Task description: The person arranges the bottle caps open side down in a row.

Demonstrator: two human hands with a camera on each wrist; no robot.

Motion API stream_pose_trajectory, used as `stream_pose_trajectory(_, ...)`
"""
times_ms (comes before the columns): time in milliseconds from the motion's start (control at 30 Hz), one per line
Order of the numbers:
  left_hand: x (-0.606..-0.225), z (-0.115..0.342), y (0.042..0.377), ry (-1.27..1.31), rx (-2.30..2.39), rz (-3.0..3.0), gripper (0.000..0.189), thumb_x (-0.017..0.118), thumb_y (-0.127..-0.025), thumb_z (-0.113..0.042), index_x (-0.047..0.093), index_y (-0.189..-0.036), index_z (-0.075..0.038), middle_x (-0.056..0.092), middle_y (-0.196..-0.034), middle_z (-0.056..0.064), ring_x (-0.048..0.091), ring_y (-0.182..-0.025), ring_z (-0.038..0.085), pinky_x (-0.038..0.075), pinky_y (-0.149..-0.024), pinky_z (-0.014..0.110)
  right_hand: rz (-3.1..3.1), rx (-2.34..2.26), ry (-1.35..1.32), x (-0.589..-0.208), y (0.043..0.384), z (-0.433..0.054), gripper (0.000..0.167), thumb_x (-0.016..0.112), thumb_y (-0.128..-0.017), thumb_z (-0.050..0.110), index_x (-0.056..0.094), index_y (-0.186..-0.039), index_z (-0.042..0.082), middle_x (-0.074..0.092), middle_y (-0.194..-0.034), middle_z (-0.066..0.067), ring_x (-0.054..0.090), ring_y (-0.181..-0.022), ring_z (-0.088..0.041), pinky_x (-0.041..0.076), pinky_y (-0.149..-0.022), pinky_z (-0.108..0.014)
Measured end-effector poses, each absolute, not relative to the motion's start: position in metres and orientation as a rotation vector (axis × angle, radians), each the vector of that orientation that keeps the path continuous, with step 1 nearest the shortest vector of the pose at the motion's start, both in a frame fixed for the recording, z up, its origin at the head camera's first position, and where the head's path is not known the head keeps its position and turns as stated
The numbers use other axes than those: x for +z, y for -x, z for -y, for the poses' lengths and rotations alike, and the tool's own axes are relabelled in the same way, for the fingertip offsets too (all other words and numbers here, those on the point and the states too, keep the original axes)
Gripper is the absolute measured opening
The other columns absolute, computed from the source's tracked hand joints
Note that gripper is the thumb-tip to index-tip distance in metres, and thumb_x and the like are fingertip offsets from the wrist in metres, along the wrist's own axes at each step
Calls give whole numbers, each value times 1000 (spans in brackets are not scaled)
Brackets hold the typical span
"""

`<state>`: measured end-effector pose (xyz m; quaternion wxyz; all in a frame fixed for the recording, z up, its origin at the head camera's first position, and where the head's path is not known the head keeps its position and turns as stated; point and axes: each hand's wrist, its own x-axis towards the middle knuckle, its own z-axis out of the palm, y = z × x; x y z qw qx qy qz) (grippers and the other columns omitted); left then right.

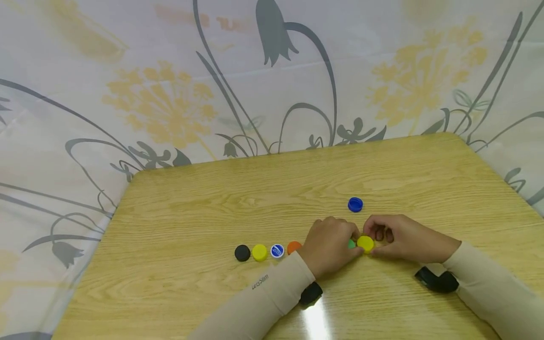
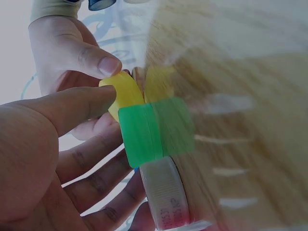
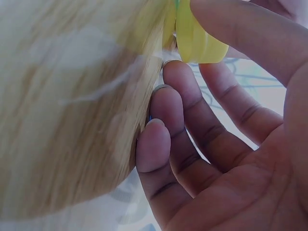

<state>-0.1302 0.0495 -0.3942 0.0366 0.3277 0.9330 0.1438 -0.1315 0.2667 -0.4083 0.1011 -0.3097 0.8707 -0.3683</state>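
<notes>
A yellow bottle cap (image 1: 365,244) sits on the table at the right end of a row of caps. My right hand (image 1: 397,240) pinches it between thumb and index finger, its other fingers curled near the tabletop. From the other side, my left hand (image 1: 331,245) has its thumb and a fingertip on the same cap (image 2: 126,90). Touching the yellow cap is a green cap (image 2: 140,134), mostly covered by the left hand in the head view. Beside the green one stands a pale ribbed cap with printing (image 2: 165,192), hidden from the head view.
Leftward the row continues with an orange cap (image 1: 294,247), a white-and-blue cap (image 1: 277,250), another yellow cap (image 1: 259,252) and a black cap (image 1: 242,253). A blue cap (image 1: 355,204) lies open side up behind the hands. Patterned cloth (image 1: 238,85) borders the wooden table (image 1: 191,208).
</notes>
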Motion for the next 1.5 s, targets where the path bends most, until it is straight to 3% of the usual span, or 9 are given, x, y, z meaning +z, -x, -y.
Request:
stream_pose_trajectory(367, -391, -49, 129, -1039, 347, -2877, 24, 73, -90, -45, 75, -105, -26, 72, -97, -13, 61, -85, 6, 46, -72, 23, -2551, -1055, 927, -407, 131, -266, 26, 79, -86, 29, 61, -104, 21, 58, -84, 9, 55, -76, -4, 49, -66, -21)
stream_pose_trajectory(1500, -394, -49, 129, -1061, 348, -2886, 24, 74, -90, -43, 76, -107, -27, 72, -100, -13, 61, -84, 6, 44, -69, 21, -2539, -1085, 935, -408, 131, -267, 25, 79, -87, 29, 64, -104, 18, 58, -83, 9, 54, -74, -1, 48, -63, -21)
